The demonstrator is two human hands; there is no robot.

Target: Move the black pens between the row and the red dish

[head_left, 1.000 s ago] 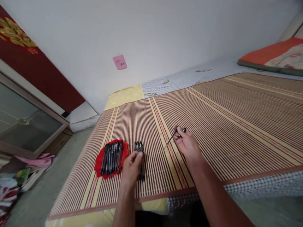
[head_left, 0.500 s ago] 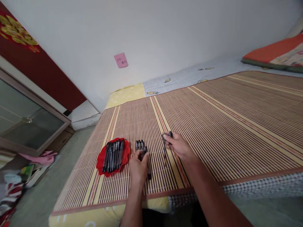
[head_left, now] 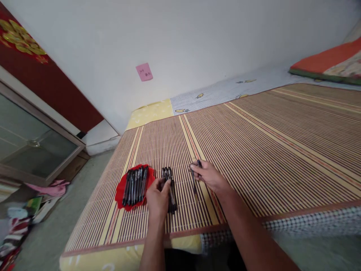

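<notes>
Left fingers (head_left: 166, 183) curled over a small row of black pens (head_left: 170, 188) lying on the bamboo mat (head_left: 254, 143), fingertips pressing down on the barrels, left hand (head_left: 158, 197) covering their near ends. Right fingers (head_left: 194, 166) pinched round a thin refill (head_left: 193, 182) and what looks like a pen barrel (head_left: 199, 163) (too small to tell exactly which part is which), right hand (head_left: 209, 176) resting just right of the row.

Risk, as a judgement: round barrels on a ribbed mat, likely to roll or fan apart under a sideways nudge of the left hand; thin refill prone to slipping out of a light pinch and settling between the slats, hard to spot against the stripes. Row close to the red tray (head_left: 122, 194) holding more black pens (head_left: 134, 182), so an easy mix-up of the two lots.

Room and edges: near edge of the bed (head_left: 183, 235) just below both wrists, a drop to the floor (head_left: 42, 241) beyond it, and the left edge not far past the tray. Wide bare mat to the right and farther back, up to the wall (head_left: 197, 45) and the folded blanket (head_left: 327, 62) in the far corner.
</notes>
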